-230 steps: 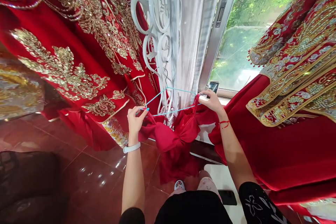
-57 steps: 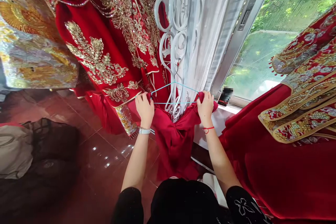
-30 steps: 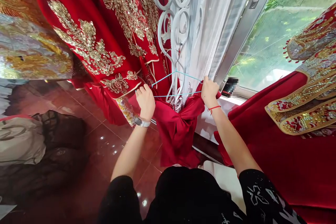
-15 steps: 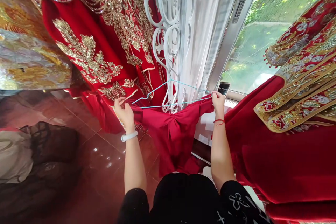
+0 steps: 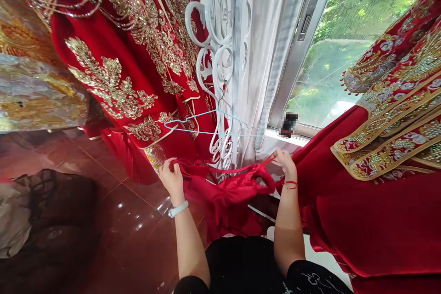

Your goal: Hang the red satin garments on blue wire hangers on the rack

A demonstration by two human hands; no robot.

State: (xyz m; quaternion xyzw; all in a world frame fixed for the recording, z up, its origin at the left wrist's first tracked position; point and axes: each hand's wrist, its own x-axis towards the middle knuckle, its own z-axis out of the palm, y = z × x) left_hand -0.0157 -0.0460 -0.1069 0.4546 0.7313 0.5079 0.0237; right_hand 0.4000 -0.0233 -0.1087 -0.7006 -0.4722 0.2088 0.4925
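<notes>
Below blue hanger (image 5: 206,132), 6 o'clock: red dress (image 5: 234,189) slung between hands.
Left hand (image 5: 172,178): gripping one strap.
Right hand (image 5: 284,161): pinching other strap.
Handling: best keep straps level, untwisted.

Bright window (image 5: 330,55) daylight, warped edges

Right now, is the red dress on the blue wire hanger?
Off. The blue wire hanger hangs bare; left hand and right hand hold the red dress.

No legible text, labels or numbers, small dark device (image 5: 288,124) on window sill (image 5: 275,134) blurred
</notes>
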